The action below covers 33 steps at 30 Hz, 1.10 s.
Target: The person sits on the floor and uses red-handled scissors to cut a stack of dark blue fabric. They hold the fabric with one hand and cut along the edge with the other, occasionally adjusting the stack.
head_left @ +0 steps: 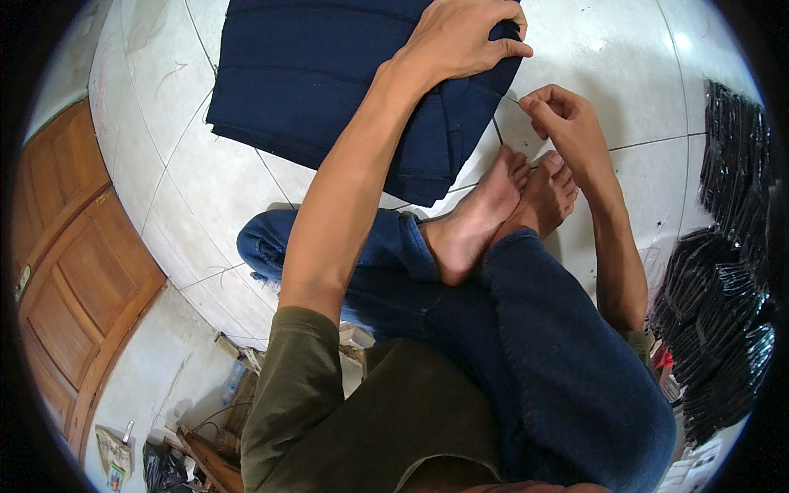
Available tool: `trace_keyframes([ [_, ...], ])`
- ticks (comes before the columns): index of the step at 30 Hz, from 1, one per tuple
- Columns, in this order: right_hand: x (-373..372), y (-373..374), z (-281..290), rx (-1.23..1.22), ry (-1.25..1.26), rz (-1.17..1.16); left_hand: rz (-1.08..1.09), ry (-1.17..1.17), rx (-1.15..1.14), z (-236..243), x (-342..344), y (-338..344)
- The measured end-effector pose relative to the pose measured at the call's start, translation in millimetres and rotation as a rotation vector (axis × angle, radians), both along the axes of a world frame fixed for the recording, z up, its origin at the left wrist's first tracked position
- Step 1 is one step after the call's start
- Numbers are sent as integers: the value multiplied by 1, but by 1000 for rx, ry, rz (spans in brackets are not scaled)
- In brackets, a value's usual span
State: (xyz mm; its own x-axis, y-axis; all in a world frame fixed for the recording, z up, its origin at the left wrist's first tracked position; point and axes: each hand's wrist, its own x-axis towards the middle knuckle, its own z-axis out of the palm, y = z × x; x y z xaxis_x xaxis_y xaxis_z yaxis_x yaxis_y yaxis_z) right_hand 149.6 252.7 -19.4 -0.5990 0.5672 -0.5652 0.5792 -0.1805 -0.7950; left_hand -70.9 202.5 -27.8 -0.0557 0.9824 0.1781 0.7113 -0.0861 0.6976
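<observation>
A dark navy piece of cloth [304, 74] with stitched seams lies folded on the floor in front of my crossed legs. Over its right edge rests my left hand [468, 37], its thumb and forefinger curved apart with cloth showing between them. To the right of the cloth, above my bare feet [501, 197], my right hand [567, 127] is raised with thumb and forefinger pinched together. Whatever may be in that pinch is too small to make out.
White floor tiles [625, 66] surround the cloth. Shiny black strips or packets [715, 304] are heaped at the right. A wooden door [90, 287] stands at the left; a black plastic bag [164, 468] and wooden pieces [209, 460] lie at the lower left.
</observation>
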Motion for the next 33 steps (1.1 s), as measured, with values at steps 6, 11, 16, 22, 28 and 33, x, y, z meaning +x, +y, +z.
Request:
trace_keyframes([
  [6, -2, -8, -5, -13, 6, -22, 10, -1, -12, 1, 1, -1],
  [11, 1, -10, -12, 30, 20, -69, 15, -1, -6, 1, 1, -2],
  [16, 2, -10, -15, 61, 12, -60, 22, 0, 1, -1, 1, -3],
  [22, -2, -17, -6, 80, 23, -19, 20, -17, -4, 1, 2, -3],
  [28, -3, -17, -7, 84, 51, -59, 22, -16, -24, 1, 1, -3],
  [33, -3, -15, -5, 77, 40, -41, 23, -5, -25, 1, 2, -2],
])
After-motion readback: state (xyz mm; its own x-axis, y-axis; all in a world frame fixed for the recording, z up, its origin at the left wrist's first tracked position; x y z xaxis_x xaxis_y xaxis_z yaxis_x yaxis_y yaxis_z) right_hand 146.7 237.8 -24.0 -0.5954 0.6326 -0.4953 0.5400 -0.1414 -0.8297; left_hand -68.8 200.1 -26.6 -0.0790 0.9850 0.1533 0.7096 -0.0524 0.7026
